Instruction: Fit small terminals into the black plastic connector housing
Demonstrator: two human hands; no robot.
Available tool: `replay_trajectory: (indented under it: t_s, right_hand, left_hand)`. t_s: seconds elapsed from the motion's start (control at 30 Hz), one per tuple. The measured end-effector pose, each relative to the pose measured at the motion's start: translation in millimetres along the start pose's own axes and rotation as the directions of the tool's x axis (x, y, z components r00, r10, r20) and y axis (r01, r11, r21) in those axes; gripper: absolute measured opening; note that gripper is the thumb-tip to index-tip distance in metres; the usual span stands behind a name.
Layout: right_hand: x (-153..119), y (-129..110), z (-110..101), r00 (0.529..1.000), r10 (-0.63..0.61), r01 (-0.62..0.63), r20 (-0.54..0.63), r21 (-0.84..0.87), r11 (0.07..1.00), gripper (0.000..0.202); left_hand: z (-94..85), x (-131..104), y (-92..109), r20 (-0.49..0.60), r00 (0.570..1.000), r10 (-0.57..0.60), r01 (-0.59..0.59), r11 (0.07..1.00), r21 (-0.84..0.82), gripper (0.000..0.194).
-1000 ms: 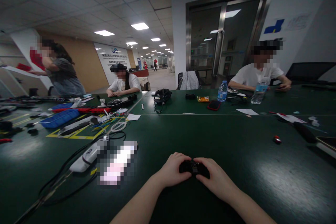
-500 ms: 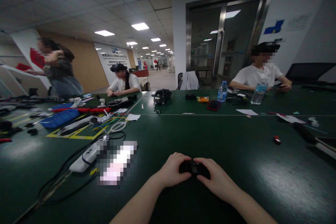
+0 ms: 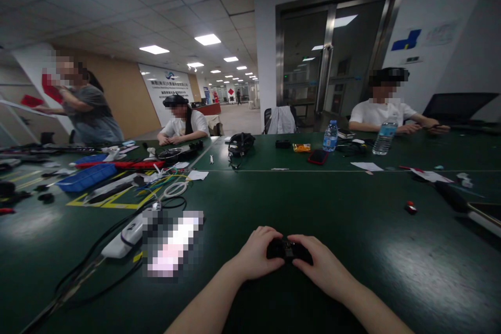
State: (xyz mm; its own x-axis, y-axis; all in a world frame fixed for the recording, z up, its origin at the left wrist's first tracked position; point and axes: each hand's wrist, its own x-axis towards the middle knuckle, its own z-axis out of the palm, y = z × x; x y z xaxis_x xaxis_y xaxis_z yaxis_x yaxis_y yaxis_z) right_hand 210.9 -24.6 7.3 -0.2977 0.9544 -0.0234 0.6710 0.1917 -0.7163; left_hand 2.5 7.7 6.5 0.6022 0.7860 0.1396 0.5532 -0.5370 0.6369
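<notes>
Between my hands is a small black device (image 3: 288, 250), with some fine detail along its middle; its exact kind is too dark to make out. My left hand (image 3: 258, 254) is closed on its left end, thumb at the near side and fingers at the far side. The right end is gripped by my right hand (image 3: 321, 265) in the same way. Both hands are low over the green table (image 3: 289, 203), close together with the device bridging them.
A white power strip (image 3: 127, 235) with black cables lies to the left, beside a pixelated bright panel (image 3: 176, 245). Further off are a blue tray (image 3: 86, 177), a water bottle (image 3: 331, 136) and a black strapped bag-like item (image 3: 240, 144). A small red-and-black object (image 3: 410, 207) lies right. Several people are around.
My hands and the black device stay almost as they were. The view has shifted slightly. Across the table, the person on the right has reached an arm further right.
</notes>
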Motion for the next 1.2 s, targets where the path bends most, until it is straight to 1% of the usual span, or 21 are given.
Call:
replay_trajectory:
  t_s: [0.1,0.27,0.33,0.5,0.67,0.73,0.83,0.9,0.97,1.1,1.2]
  right_hand:
    - [0.2,-1.6,-0.8,1.0,0.005,-0.005,-0.006,-0.001,1.0,0.043]
    - [1.1,0.5,-0.5,0.999,-0.009,0.011,-0.036,0.047,0.999,0.042]
    - [1.7,1.6,-0.5,0.999,-0.017,0.02,-0.043,0.069,0.997,0.041]
    - [1.8,-0.3,-2.7,0.998,-0.017,0.022,-0.054,0.09,0.996,0.041]
    - [0.7,-3.9,-3.8,0.997,-0.029,0.036,-0.068,0.111,0.993,0.038]
    - [0.6,-3.3,-3.4,0.997,-0.028,0.035,-0.067,0.11,0.993,0.037]
    - [0.9,-1.5,-2.9,0.998,-0.03,0.035,-0.053,0.108,0.994,0.038]
    - [1.1,-0.5,-2.7,0.998,-0.033,0.038,-0.053,0.112,0.993,0.038]
    - [1.3,0.0,-2.3,0.998,-0.033,0.04,-0.056,0.118,0.992,0.037]
    - [1.8,1.4,-0.7,0.997,-0.037,0.044,-0.061,0.128,0.991,0.036]
    - [2.6,2.7,0.4,0.996,-0.048,0.057,-0.07,0.136,0.989,0.036]
  left_hand:
    - [0.0,-0.2,0.5,-0.002,1.0,-0.003,0.003,1.0,0.002,0.039]
    - [0.5,-0.7,-0.8,-0.019,1.0,0.005,-0.006,0.999,-0.033,0.037]
    - [1.2,-0.8,-1.5,-0.021,1.0,-0.011,0.01,0.999,-0.039,0.039]
    - [1.7,-1.7,-2.0,-0.019,0.996,-0.088,0.086,0.992,-0.096,0.047]
    - [0.8,-2.7,-3.4,-0.016,0.995,-0.096,0.093,0.986,-0.135,0.052]
    - [0.7,-3.3,-4.2,-0.02,0.995,-0.101,0.097,0.985,-0.144,0.059]
    - [0.2,-3.9,-4.4,-0.014,0.99,-0.138,0.134,0.977,-0.164,0.071]
    - [-0.5,-3.8,-3.7,-0.001,0.988,-0.152,0.15,0.975,-0.164,0.075]
    - [-0.9,-3.3,-3.0,0.001,0.991,-0.137,0.136,0.979,-0.154,0.07]
    - [0.4,-2.3,-3.8,-0.022,0.995,-0.099,0.094,0.981,-0.167,0.049]
    - [3.0,-2.0,-6.2,-0.038,0.995,-0.091,0.082,0.975,-0.205,0.047]
